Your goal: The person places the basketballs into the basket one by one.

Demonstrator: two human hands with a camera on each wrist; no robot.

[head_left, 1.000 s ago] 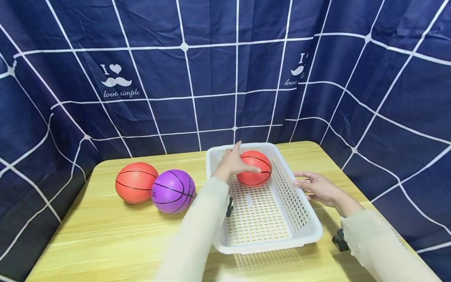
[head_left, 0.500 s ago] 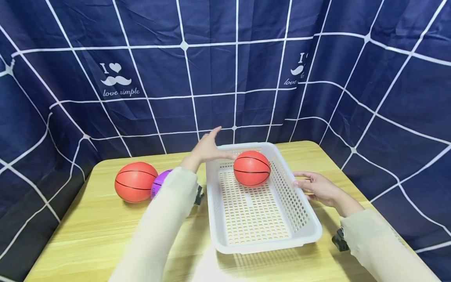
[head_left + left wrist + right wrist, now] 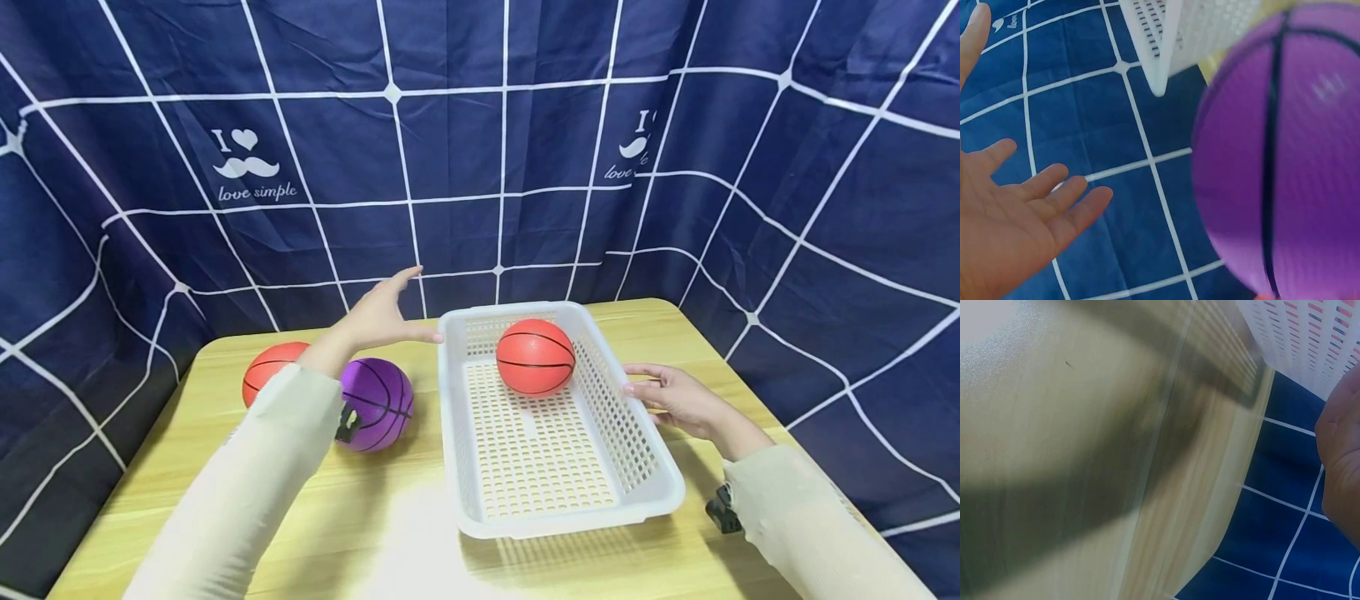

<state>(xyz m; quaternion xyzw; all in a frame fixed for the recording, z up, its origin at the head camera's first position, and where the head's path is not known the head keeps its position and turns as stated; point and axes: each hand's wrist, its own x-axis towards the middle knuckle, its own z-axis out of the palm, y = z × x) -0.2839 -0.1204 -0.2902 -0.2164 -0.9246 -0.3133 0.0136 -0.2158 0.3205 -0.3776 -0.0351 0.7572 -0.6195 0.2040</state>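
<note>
My left hand (image 3: pixel 377 320) is in the air above and behind the purple basketball (image 3: pixel 377 404), fingers spread and nothing held. In the left wrist view that ball fills the right side, apart from the open palm (image 3: pixel 1010 231). A red basketball (image 3: pixel 270 367) beside it is partly hidden by my left arm. Another red basketball (image 3: pixel 536 358) lies inside the white plastic basket (image 3: pixel 570 525), toward its far end. My right hand (image 3: pixel 681 406) touches the basket's right side with its fingertips, the fingers loosely extended; the right wrist view shows only part of this hand.
The basket stands on a wooden table (image 3: pixel 405 533), right of its middle. Dark blue curtains (image 3: pixel 450 150) with white grid lines rise behind the table and along both sides. Black wrist cameras (image 3: pixel 722 510) sit under the sleeves.
My left hand has left the red ball in the basket and moved left, out over the basket's left rim to above the purple ball. The right hand stays at the basket's side.
</note>
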